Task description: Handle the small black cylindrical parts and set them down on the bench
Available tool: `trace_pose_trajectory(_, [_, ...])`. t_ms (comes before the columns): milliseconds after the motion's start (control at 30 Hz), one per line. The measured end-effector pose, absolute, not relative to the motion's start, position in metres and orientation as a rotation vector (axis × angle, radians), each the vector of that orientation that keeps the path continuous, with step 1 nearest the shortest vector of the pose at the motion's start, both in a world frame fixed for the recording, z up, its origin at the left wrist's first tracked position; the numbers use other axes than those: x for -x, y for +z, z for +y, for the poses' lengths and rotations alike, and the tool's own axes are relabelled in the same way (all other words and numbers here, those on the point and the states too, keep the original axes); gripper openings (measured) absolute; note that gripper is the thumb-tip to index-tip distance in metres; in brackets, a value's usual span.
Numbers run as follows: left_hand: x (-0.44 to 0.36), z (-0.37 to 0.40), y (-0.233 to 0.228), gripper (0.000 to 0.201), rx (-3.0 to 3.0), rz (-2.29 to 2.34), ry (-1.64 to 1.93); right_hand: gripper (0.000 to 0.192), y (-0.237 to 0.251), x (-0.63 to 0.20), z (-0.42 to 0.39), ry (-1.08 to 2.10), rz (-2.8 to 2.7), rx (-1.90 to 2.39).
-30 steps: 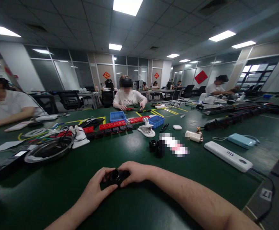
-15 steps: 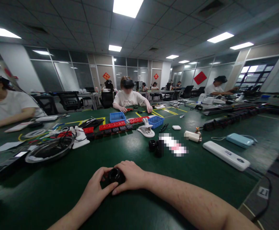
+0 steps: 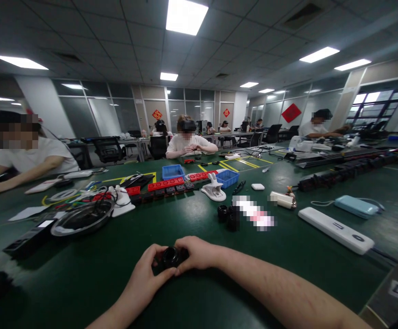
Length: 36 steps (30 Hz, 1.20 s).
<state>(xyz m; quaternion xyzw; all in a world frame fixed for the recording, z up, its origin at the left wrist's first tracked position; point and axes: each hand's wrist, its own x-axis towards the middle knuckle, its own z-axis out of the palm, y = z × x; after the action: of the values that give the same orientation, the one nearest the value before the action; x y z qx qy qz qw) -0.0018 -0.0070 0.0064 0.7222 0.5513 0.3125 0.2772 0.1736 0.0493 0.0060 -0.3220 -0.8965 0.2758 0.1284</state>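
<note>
Both hands hold a black round part with an open, ring-like top (image 3: 170,257), low over the green table at the front. My left hand (image 3: 150,269) curls around its left side, thumb along the near edge. From the right, my right hand (image 3: 196,254) grips the same part, its thumb meeting the left thumb. The part's lower body is mostly hidden by fingers. Beyond my right hand stand similar black round parts (image 3: 228,215), beside a blurred-out bright object (image 3: 255,212).
A white power strip (image 3: 336,230) and a light blue power bank (image 3: 356,206) lie right. At left are a metal bowl (image 3: 59,228) and a black box (image 3: 31,237). Red strips (image 3: 166,182), blue trays (image 3: 228,178) and a white clamp (image 3: 214,187) stand ahead. Co-workers sit around.
The view has swung slightly left and up, so things sit lower and farther right. My right fingers have shifted on the black part. The co-worker opposite has raised their hands.
</note>
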Motion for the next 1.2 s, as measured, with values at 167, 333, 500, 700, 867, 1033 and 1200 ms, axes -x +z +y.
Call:
trace_pose_trajectory(167, [0.002, -0.006, 0.005, 0.027, -1.938, 1.515, 0.878, 0.05, 0.004, -0.163, 0.038, 0.449, -2.583, 1.152])
trace_pose_trajectory(333, [0.004, -0.005, 0.007, 0.025, -1.962, 1.498, 0.88, 0.059, 0.012, -0.162, 0.032, 0.344, -2.585, 1.111])
trace_pose_trajectory(500, [0.006, -0.007, 0.01, 0.044, -1.955, 1.444, 0.914, 0.063, 0.022, -0.172, 0.04, 0.725, -2.656, 0.812])
trace_pose_trajectory(700, [0.008, -0.009, 0.012, 0.028, -1.998, 1.36, 1.0, 0.03, 0.021, -0.176, 0.051, 1.059, -2.622, 0.704])
trace_pose_trajectory(867, [0.01, -0.011, 0.014, 0.033, -2.003, 1.345, 1.002, 0.022, 0.009, -0.173, 0.053, 1.109, -2.492, 0.807])
trace_pose_trajectory(1033, [0.007, -0.013, 0.007, 0.036, -1.976, 1.572, 1.059, 0.025, -0.001, -0.159, 0.042, 0.781, -2.431, 1.066])
trace_pose_trajectory(1200, [0.006, -0.011, 0.004, 0.034, -1.925, 1.662, 1.108, 0.031, -0.003, -0.149, 0.031, 0.379, -2.392, 1.231])
